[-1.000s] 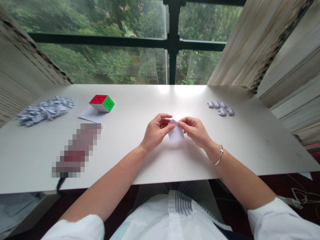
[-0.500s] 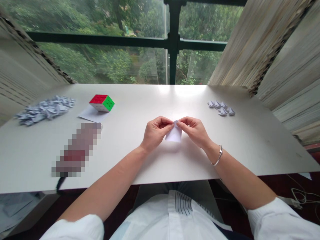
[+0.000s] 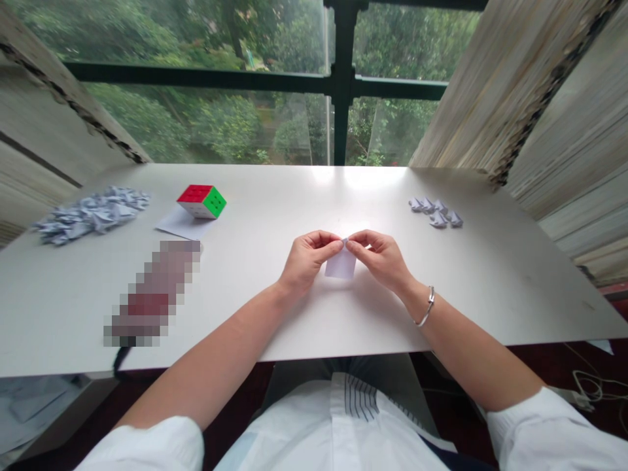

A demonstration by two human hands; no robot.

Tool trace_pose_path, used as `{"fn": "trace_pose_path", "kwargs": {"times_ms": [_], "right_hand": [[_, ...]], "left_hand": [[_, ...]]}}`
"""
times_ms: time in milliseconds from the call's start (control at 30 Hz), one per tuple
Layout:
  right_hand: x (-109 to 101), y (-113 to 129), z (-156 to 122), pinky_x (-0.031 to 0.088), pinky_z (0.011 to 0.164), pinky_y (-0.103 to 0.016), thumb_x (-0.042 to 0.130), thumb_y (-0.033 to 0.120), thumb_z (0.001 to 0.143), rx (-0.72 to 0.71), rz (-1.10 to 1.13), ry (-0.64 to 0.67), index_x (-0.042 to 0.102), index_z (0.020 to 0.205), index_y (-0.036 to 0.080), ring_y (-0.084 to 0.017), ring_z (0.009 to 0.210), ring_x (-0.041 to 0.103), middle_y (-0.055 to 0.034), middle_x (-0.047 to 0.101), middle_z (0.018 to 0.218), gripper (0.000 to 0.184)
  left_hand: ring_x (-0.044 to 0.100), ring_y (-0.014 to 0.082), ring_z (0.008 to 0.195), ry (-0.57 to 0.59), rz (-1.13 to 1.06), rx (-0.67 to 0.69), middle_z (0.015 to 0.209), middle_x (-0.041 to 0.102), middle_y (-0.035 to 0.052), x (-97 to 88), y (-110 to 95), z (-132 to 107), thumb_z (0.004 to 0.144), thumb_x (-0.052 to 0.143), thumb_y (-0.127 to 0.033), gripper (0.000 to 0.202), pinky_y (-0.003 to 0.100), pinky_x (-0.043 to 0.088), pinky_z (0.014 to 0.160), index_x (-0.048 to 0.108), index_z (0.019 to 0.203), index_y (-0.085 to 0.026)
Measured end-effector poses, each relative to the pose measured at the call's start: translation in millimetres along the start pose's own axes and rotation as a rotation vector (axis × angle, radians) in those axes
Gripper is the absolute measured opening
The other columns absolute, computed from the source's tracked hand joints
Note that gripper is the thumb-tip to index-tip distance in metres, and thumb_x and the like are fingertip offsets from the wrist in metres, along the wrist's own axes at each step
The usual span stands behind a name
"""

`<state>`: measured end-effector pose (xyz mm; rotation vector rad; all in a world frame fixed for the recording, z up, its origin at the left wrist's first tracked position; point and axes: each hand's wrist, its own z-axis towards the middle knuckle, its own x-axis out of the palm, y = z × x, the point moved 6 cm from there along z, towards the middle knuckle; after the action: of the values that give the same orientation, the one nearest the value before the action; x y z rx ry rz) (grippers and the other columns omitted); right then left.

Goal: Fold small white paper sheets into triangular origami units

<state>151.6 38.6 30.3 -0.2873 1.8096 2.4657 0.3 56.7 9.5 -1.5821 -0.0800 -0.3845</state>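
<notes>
Far out to the left of the fingers lies a heap of folded paper pieces (image 3: 91, 212), loose on the worktop (image 3: 490, 281). Closer in, but still well left of the fingers, a colour cube (image 3: 202, 201) sits on a flat white sheet (image 3: 179, 226), red face up and green face toward the person. Nothing there is being touched.

Now the left hand (image 3: 307, 261): thumb and forefinger are pressed together on the top edge of the small white paper (image 3: 341, 265). The paper hangs straight down from the fingers, just above the worktop and between the two hands.

Here's the change. A second ago a little flap stood up above the fingertips and the paper spread wider toward the right hand. Now that flap is gone from sight, both sets of fingertips have closed in until they all but meet at one spot on the top edge, and the paper below looks narrower. I'd judge the crease is being pinched down rather than opened.

The right hand (image 3: 383, 260) mirrors the left, its fingers (image 3: 357, 244) clamped on the same edge, a bracelet (image 3: 426, 307) at the wrist. Well beyond these fingers to the right, a small cluster of folded pieces (image 3: 436, 213) lies untouched.
</notes>
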Motion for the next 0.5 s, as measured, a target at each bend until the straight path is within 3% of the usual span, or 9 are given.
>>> {"fn": "trace_pose_path", "kwargs": {"times_ms": [333,500], "right_hand": [[-0.2,0.6,0.5,0.049,0.068,-0.029,0.071,0.037,0.082,-0.002,0.047,-0.006,0.069,0.083,0.017,-0.015,0.071,0.062,-0.0036,0.070,0.079,0.020],[-4.7,-0.8,2.0,0.047,0.065,-0.028,0.068,0.038,0.084,0.009,0.056,-0.062,0.066,0.084,0.017,-0.014,0.068,0.059,-0.0023,0.067,0.077,0.021]], "left_hand": [[0.062,0.0133,0.069,0.016,0.132,0.093,0.077,0.070,0.0024,3.9,-2.6,-6.7,0.066,0.084,-0.032,0.023,0.026,0.048,0.067,0.071,0.077,-0.016],[0.063,0.0141,0.073,0.008,0.053,0.060,0.082,0.072,0.0037,2.6,-0.9,-4.1,0.067,0.084,-0.036,0.027,0.027,0.049,0.070,0.074,0.084,-0.016]]}}
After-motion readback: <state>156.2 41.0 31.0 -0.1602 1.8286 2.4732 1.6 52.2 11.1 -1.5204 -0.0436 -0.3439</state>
